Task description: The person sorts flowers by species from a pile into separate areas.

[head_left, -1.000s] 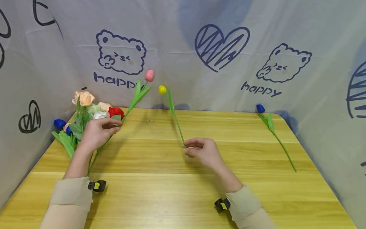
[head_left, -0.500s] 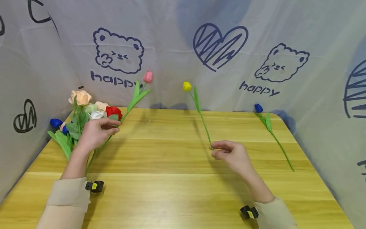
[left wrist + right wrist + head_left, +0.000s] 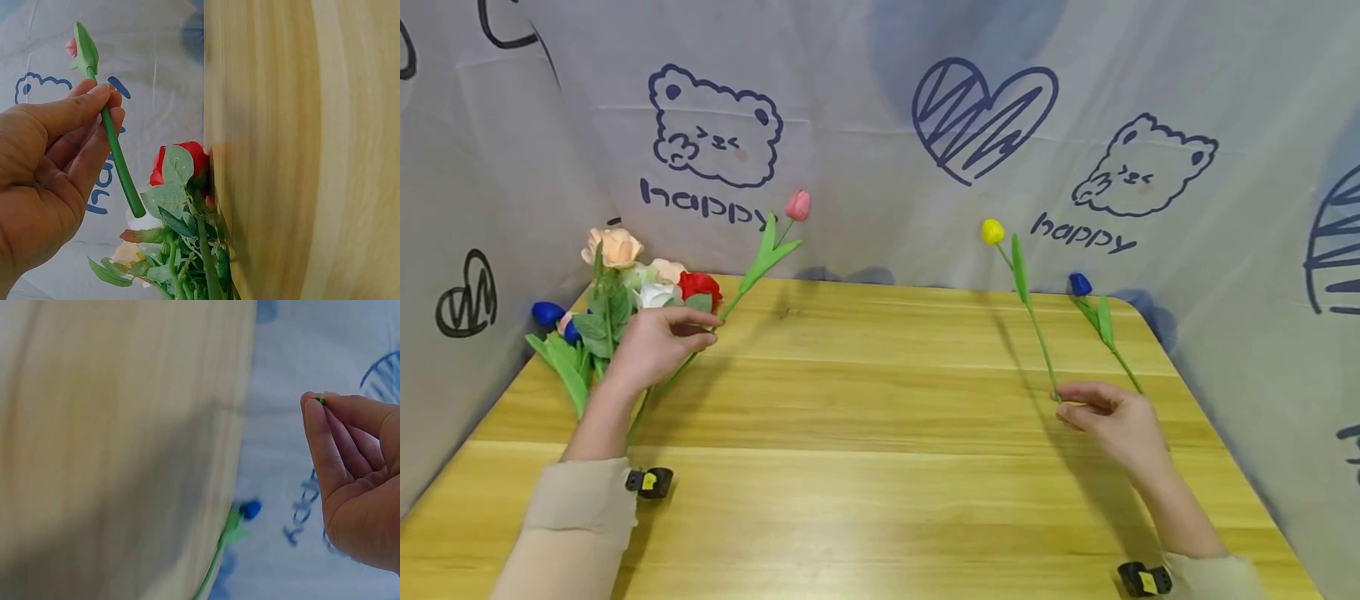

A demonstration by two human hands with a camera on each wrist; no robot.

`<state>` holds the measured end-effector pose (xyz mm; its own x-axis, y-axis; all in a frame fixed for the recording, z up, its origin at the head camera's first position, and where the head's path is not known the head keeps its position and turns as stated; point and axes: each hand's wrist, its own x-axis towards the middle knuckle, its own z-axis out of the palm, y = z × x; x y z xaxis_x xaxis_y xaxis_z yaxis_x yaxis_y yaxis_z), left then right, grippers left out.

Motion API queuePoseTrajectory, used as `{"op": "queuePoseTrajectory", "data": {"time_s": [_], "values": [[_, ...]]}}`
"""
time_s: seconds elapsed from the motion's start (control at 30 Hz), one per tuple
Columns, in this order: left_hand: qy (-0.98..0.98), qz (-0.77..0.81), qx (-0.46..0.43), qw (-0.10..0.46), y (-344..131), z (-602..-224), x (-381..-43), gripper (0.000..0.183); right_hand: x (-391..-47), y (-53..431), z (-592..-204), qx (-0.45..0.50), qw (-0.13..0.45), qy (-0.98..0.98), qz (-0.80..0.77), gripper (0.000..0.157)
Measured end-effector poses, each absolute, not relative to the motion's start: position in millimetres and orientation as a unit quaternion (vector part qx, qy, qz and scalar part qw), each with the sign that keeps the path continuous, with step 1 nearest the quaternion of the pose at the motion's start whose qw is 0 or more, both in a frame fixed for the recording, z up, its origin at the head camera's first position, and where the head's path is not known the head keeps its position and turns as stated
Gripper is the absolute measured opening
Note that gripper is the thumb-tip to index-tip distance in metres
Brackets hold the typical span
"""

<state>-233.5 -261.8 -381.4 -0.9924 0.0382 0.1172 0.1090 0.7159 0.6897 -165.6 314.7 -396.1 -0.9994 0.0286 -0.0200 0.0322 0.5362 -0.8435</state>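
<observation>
Between thumb and fingers, my left hand [image 3: 658, 350] pinches the green stem of a pink tulip [image 3: 798, 206] held above the table's left side. In the left wrist view the cut end of that pink tulip's stem [image 3: 128, 181] points down past the palm. On the right, my right hand [image 3: 1112, 421] pinches a yellow tulip [image 3: 992, 232] near the bottom of its stem, the bloom leaning up and left. Only the green stem tip [image 3: 320, 400] shows between the fingertips in the right wrist view. A blue tulip [image 3: 1080, 285] lies just beyond the right hand, its lower stem partly hidden by it.
A pile of flowers lies at the table's left edge: a red rose [image 3: 700, 289], a white rose [image 3: 657, 295], peach roses [image 3: 613, 248] and blue tulips [image 3: 548, 314]. The wooden table [image 3: 850, 500] meets a printed cloth [image 3: 865, 158] at the back and sides.
My right hand has carried the yellow tulip from the middle of the table to the right, close to the blue tulip. The left hand with the pink tulip has stayed nearly still.
</observation>
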Motion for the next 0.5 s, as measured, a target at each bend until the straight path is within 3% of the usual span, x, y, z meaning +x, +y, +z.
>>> {"op": "queuePoseTrajectory", "data": {"time_s": [0.5], "values": [[-0.926, -0.374, -0.037, 0.043, -263.2, -380.2, -233.0, 0.022, -158.3, 395.9, -419.6, 0.040, -0.026, 0.932, -0.358, 0.033]]}}
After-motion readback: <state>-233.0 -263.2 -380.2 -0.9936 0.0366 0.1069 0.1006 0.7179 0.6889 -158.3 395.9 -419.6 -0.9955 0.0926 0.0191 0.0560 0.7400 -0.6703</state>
